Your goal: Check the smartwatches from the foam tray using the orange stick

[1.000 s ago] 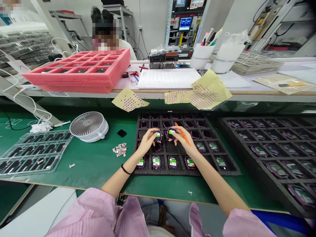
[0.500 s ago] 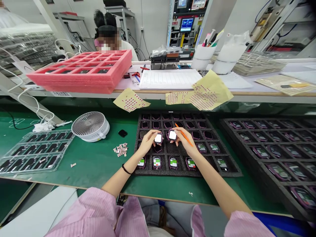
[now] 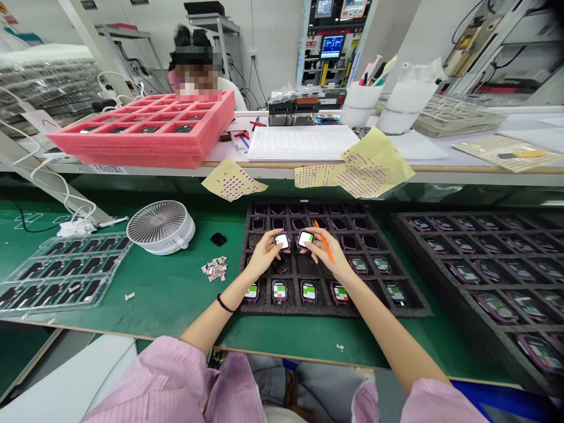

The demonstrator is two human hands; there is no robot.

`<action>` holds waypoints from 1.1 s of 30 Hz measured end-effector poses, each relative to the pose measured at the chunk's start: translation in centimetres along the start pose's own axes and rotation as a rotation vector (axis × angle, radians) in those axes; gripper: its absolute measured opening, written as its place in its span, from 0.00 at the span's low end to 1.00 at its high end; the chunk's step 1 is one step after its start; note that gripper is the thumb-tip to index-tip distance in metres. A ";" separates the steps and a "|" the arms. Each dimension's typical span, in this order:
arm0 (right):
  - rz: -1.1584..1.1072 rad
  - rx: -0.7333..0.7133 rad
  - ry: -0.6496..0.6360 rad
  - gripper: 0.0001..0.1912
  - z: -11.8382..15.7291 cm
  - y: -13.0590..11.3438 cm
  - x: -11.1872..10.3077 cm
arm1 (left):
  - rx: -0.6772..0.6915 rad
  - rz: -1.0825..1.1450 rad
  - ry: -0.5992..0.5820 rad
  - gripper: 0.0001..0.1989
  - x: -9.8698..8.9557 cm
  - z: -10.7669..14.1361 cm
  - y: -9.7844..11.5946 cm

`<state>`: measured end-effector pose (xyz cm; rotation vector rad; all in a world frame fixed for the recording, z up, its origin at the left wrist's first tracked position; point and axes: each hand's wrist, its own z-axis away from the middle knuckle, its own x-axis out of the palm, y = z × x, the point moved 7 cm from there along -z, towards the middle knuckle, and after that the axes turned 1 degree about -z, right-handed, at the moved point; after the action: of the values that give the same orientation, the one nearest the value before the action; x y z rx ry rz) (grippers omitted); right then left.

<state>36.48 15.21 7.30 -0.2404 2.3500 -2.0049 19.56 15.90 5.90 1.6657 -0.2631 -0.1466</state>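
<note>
Left hand [image 3: 265, 254], fingers closed on a square watch module [image 3: 282, 240] lying to its right; right hand [image 3: 329, 254], pinching a second watch module [image 3: 305, 239] to its left, orange pen [image 3: 321, 236] alongside.

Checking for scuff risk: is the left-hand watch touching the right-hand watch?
Apart. The head view shows a plain gap between the left-hand watch, held by the left hand, and the right-hand watch, held by the right hand, above the dark foam tray.

White wall [image 3: 273, 41], metal shelving [image 3: 118, 27], green-topped workbench [image 3: 154, 311]
</note>
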 end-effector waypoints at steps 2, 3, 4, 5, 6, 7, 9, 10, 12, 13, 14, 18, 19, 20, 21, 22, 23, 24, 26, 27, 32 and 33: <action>-0.012 0.009 0.021 0.19 0.0 0.0 -0.2 | -0.011 -0.025 0.008 0.19 -0.1 0.0 0.2; -0.018 0.013 0.031 0.18 0.1 0.0 -0.3 | -0.020 -0.033 0.008 0.18 -0.1 0.1 0.3; -0.024 0.017 0.040 0.17 0.1 0.0 -0.3 | -0.032 -0.037 0.006 0.17 -0.1 0.1 0.3; -0.026 0.022 0.048 0.17 0.1 0.0 -0.4 | -0.043 -0.040 0.006 0.17 -0.1 0.1 0.3; -0.023 0.029 0.056 0.16 0.2 0.0 -0.5 | -0.052 -0.043 0.007 0.16 -0.1 0.2 0.3; -0.018 0.035 0.064 0.16 0.2 0.0 -0.5 | -0.060 -0.046 0.006 0.16 0.0 0.2 0.3; -0.003 0.047 0.076 0.15 0.2 0.0 -0.6 | -0.068 -0.051 0.003 0.16 0.0 0.2 0.1; 0.003 0.053 0.077 0.15 0.2 0.0 -0.5 | -0.069 -0.053 -0.003 0.16 0.1 0.2 0.0; 0.010 0.058 0.066 0.16 0.2 0.0 -0.4 | -0.059 -0.052 -0.022 0.17 0.3 0.1 -0.1; 0.012 0.058 0.052 0.16 0.2 0.0 -0.3 | -0.050 -0.048 -0.033 0.17 0.4 0.1 -0.1; 0.013 0.054 0.035 0.17 0.2 -0.1 -0.1 | -0.040 -0.043 -0.042 0.18 0.5 0.2 -0.1; 0.022 0.031 -0.027 0.23 0.2 -0.3 0.4 | -0.035 -0.030 -0.065 0.24 0.7 0.3 0.1; 0.027 0.029 -0.031 0.23 0.2 -0.3 0.4 | -0.038 -0.031 -0.066 0.25 0.7 0.3 0.1; 0.032 0.030 -0.031 0.24 0.2 -0.3 0.4 | -0.041 -0.033 -0.065 0.26 0.7 0.3 0.1; 0.034 0.032 -0.027 0.24 0.2 -0.2 0.3 | -0.043 -0.034 -0.062 0.26 0.6 0.3 0.1; 0.032 0.033 -0.020 0.24 0.1 -0.2 0.3 | -0.045 -0.035 -0.055 0.26 0.6 0.3 0.2; 0.028 0.035 -0.014 0.24 0.1 -0.2 0.2 | -0.046 -0.036 -0.045 0.25 0.5 0.3 0.2; 0.023 0.039 -0.007 0.24 0.1 -0.2 0.2 | -0.046 -0.036 -0.031 0.25 0.5 0.3 0.2; 0.013 0.057 0.017 0.21 0.1 -0.2 0.0 | -0.052 -0.033 -0.004 0.22 0.3 0.3 0.3; 0.007 0.070 0.031 0.20 0.2 -0.2 -0.1 | -0.060 -0.029 0.003 0.21 0.3 0.3 0.4; -0.039 0.119 0.099 0.16 0.4 -0.2 -0.5 | -0.133 -0.008 0.001 0.19 0.4 0.4 0.3; -0.040 0.122 0.106 0.16 0.4 -0.3 -0.5 | -0.141 -0.004 0.006 0.19 0.3 0.4 0.3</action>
<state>37.04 14.88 7.46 -0.1822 2.2877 -2.2235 19.74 15.37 6.16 1.5266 -0.2400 -0.1598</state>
